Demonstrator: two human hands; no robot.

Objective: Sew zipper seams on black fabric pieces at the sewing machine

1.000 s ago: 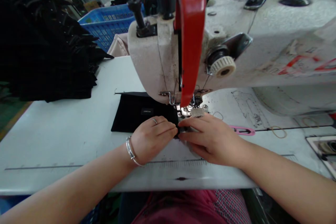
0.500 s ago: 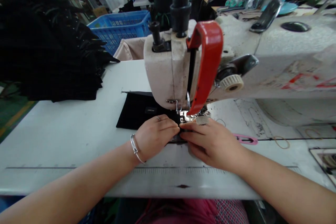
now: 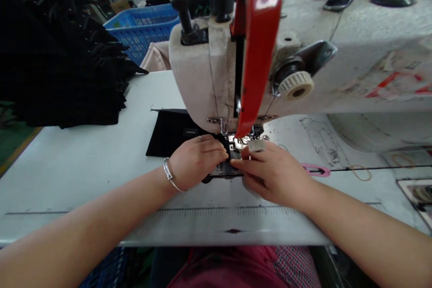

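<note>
A flat black fabric piece with a small dark label lies partly under the sewing machine head. My left hand, wearing a ring and a bracelet, is closed at the fabric's near edge, thumb and fingers pressed together. Just right of it, my right hand rests by the presser foot, fingers stretched out and slightly apart, with a pale band round one finger. One of its fingertips lies on the metal plate, close to the fabric's edge. The needle tip is hard to make out.
A tall pile of black fabric stands at the left of the white table. A red guard juts from the machine. Right of my right hand lie a pink clip-like item and a rubber band. Behind is a blue basket.
The view has tilted down and closer. The fabric's near edge has drawn back from the front, baring more of the metal plate. My right fingers have spread a little.
</note>
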